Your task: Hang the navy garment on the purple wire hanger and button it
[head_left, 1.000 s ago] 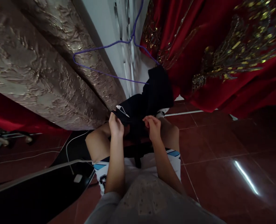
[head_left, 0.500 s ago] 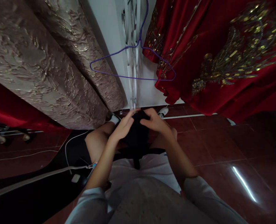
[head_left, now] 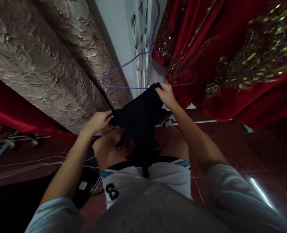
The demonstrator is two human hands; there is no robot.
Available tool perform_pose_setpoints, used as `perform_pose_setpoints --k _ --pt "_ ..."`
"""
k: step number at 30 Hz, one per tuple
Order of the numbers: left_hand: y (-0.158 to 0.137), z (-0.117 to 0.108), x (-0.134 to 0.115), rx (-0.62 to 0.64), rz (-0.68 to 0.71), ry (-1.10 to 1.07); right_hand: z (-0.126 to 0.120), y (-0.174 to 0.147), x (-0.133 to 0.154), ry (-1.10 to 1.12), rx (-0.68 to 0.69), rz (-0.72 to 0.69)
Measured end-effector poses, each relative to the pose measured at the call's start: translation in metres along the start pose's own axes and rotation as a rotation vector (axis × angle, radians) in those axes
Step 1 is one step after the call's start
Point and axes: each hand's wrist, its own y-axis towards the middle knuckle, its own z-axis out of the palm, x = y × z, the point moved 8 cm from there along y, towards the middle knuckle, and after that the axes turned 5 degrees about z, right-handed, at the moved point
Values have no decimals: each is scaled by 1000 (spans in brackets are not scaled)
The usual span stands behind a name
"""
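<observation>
A black garment (head_left: 141, 116) hangs stretched between my two hands above my lap; its exact kind does not show. My left hand (head_left: 98, 122) pinches its left end, fingers closed on the cloth. Higher up, my right hand (head_left: 166, 94) grips the upper right corner with the thumb on top. A thin purple clothes hanger (head_left: 126, 86) hangs just beyond, its lower bar passing close to my right hand. Whether the garment touches the hanger I cannot tell.
Textured beige-gold fabric (head_left: 48, 64) hangs at the left. On the right is red cloth with gold sequins (head_left: 262, 48). A white scrollwork rack (head_left: 141, 48) stands behind the hanger. A dark bench-like surface (head_left: 24, 200) with a phone-like object (head_left: 91, 184) lies lower left.
My hands have moved apart, left hand to the left and right hand upward. The bunched black garment is now spread out between them.
</observation>
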Motion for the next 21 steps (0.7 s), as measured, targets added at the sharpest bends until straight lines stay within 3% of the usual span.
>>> perform_pose_setpoints --k 4,7,11,13,15,17,20,21 --pt "19 -61 -15 -254 31 -131 -46 -2 13 -84 -66 22" --pt "44 -96 -54 -408 167 -134 -58 -6 25 -103 -109 37" --pt "83 -99 -123 -375 382 -197 -32 -29 32 -55 7 45" --pt "101 -91 -139 -355 362 -305 -20 -46 38 -28 72 11" --pt "116 -85 -136 -394 269 -506 -23 -58 49 -24 75 -51" --pt "123 -83 -126 -445 194 -649 -49 -65 66 -75 -52 -151" --pt "125 -88 -120 -437 235 -544 -121 -69 89 -180 -434 -270" --pt "124 -92 -119 -425 260 -487 -143 -67 92 -203 -501 -259"
